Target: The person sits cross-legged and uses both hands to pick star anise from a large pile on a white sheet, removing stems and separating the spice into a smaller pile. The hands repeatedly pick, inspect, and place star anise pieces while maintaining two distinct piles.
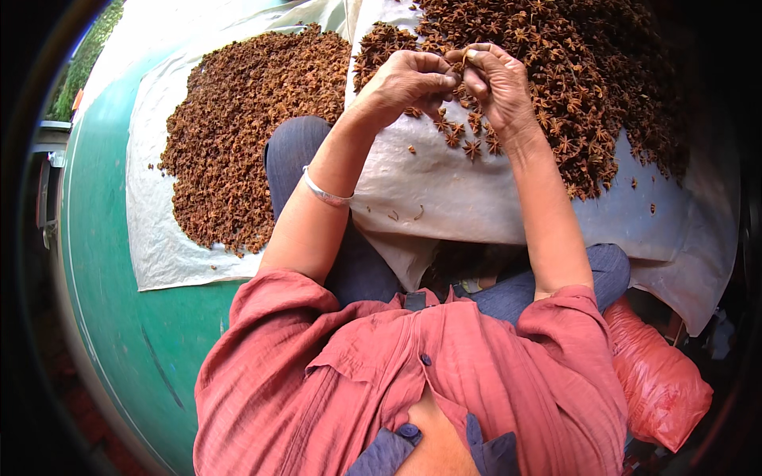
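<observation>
Both my hands are raised close together over the near edge of a large heap of dried star anise (571, 89). Between the thumb and fingers of my right hand (497, 83) is a thin brown stem, with part of a star anise pod perhaps hidden behind the fingers. My left hand (414, 83) meets it from the left, its fingertips curled at a dark brown piece that is mostly hidden. Several loose star anise pods (472, 149) lie just below the hands on a whitish plastic sheet (452, 190). A few short stems (418, 212) rest nearer to me on the sheet.
To the left, a wide spread of small reddish-brown star anise pieces (238, 137) covers another white sheet (149, 238) on a green surface (107, 208). A stuffed red plastic bag (661, 381) sits at the lower right, beside my bent knee (610, 271).
</observation>
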A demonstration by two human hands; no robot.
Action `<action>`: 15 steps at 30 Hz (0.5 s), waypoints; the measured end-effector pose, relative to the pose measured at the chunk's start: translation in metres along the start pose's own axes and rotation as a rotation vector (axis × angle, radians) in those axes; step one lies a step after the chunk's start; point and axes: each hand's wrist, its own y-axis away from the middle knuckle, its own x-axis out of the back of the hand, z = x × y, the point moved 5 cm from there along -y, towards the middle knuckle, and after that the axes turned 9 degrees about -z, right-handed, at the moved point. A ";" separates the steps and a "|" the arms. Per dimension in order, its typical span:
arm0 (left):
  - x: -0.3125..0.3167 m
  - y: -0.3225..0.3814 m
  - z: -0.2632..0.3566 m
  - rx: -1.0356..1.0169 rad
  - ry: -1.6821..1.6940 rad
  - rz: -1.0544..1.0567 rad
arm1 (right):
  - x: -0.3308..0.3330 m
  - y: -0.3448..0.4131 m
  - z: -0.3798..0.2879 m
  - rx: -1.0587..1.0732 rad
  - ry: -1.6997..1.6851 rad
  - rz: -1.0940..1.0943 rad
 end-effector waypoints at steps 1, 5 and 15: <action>0.003 0.003 0.000 0.035 -0.055 0.074 | -0.001 0.001 -0.003 -0.010 0.092 0.003; -0.009 0.003 0.007 -0.076 0.167 -0.010 | -0.008 0.007 -0.014 0.094 0.756 -0.035; 0.007 0.020 0.022 -0.416 -1.299 0.344 | -0.028 0.052 -0.009 -0.522 0.179 -0.706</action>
